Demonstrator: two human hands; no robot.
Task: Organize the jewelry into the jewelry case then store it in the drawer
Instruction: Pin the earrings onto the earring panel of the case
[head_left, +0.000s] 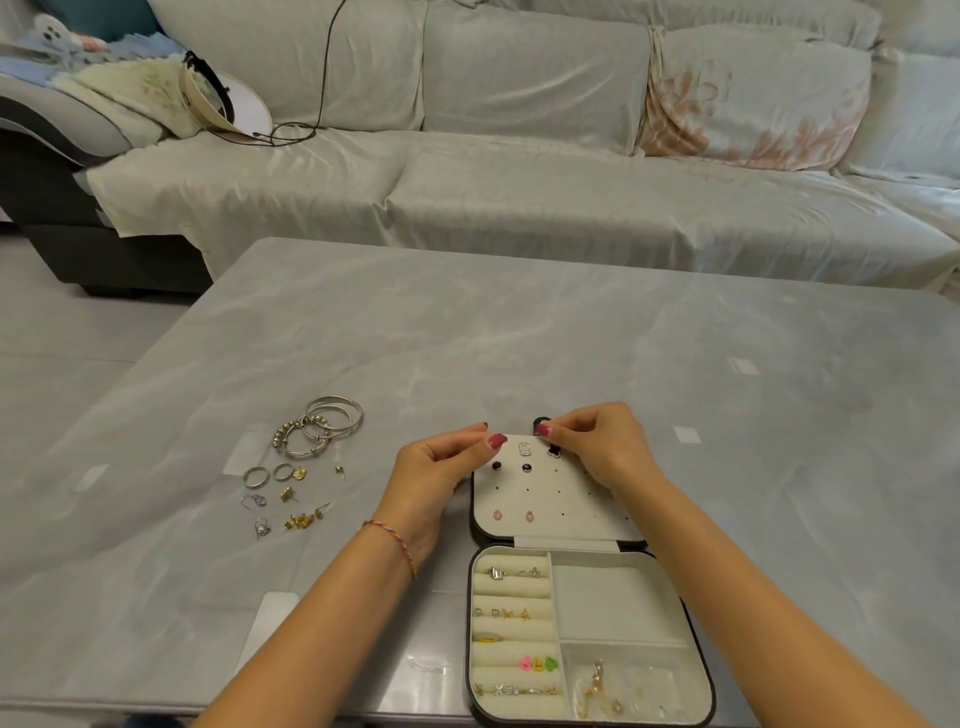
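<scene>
An open jewelry case (618, 605) lies at the table's near edge, its ring rolls and compartments holding several pieces. Its white earring panel (571, 506) stands folded back, carrying several studs. My left hand (441, 467) grips the panel's top left corner between thumb and fingers. My right hand (597, 441) pinches a dark stud earring (541, 425) at the panel's top edge. Loose jewelry lies to the left: silver bangles (324, 426), rings (255, 476), and small gold earrings (301, 519).
The grey marble table (519, 338) stretches far ahead and to the right. A grey sofa (519, 156) stands behind it, with a sun visor (208, 98) and a black cable on its left seat. No drawer is in view.
</scene>
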